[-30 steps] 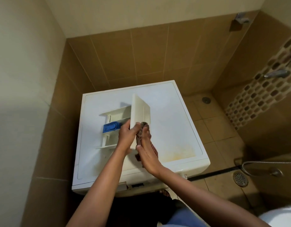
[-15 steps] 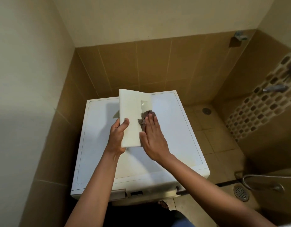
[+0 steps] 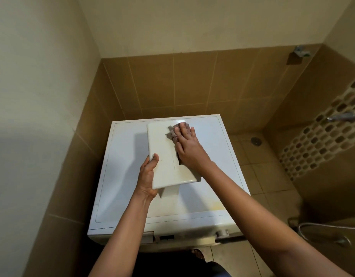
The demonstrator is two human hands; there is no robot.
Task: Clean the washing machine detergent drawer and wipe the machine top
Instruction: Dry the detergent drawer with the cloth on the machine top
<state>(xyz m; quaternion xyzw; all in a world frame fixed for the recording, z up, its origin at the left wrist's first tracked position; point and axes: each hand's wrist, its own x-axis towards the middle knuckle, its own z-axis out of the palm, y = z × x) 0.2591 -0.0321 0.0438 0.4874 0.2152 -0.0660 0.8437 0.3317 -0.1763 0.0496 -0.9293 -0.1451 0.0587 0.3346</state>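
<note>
The white detergent drawer [image 3: 164,156] is held above the white washing machine top [image 3: 122,176], its flat cream front panel facing me and its compartments hidden behind. My left hand [image 3: 147,174] grips the panel's lower left edge, thumb on the front. My right hand [image 3: 187,145] lies flat with straight fingers, pressing a grey-brown cloth [image 3: 172,133] against the panel's upper right part. The cloth shows only at the fingertips and under the palm.
The machine stands in a corner between a cream wall on the left and brown tiles [image 3: 172,82] behind. Its drawer slot [image 3: 150,236] gapes at the front left. To the right are a tiled floor with a drain [image 3: 255,140], a tap [image 3: 341,116] and a hose [image 3: 320,230].
The drawer has been turned so its front panel faces me, hiding the blue insert. My right hand slid the cloth up the panel toward its far end.
</note>
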